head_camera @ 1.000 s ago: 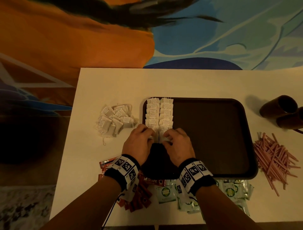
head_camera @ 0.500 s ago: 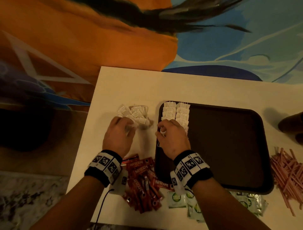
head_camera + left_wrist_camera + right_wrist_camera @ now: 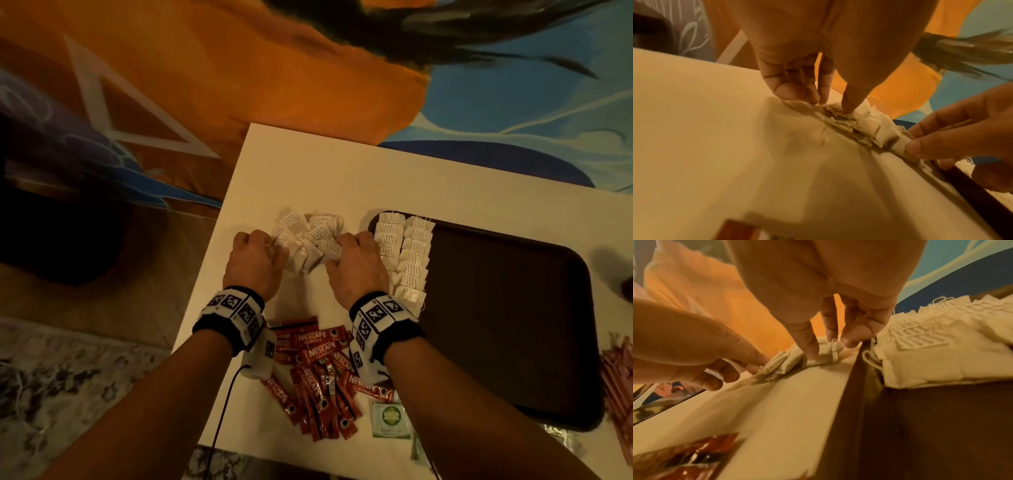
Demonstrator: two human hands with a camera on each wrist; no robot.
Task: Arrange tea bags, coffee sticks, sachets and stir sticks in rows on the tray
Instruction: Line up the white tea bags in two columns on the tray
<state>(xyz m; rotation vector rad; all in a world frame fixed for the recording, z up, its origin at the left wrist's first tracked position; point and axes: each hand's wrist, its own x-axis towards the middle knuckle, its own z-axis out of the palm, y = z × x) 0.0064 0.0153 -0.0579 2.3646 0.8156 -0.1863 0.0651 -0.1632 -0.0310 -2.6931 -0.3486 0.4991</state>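
A loose pile of white tea bags (image 3: 310,241) lies on the white table, left of the dark brown tray (image 3: 496,308). Two neat rows of tea bags (image 3: 404,257) fill the tray's left edge. My left hand (image 3: 255,262) curls onto the pile's left side, its thumb and fingertips (image 3: 797,94) pinching bags. At the pile's right side, beside the tray rim, my right hand (image 3: 354,263) pinches a crumpled tea bag (image 3: 830,350) between thumb and fingers. Red coffee sticks (image 3: 318,377) lie in a heap under my wrists.
Green sachets (image 3: 390,419) lie by the table's near edge, partly under my right forearm. Pink stir sticks (image 3: 620,377) show at the right frame edge. The table's left edge (image 3: 219,274) runs close to my left hand. Most of the tray floor is bare.
Both hands have left the tea bag rows on the tray and moved left to the loose pile, the left first, then the right. The head view has swung left.
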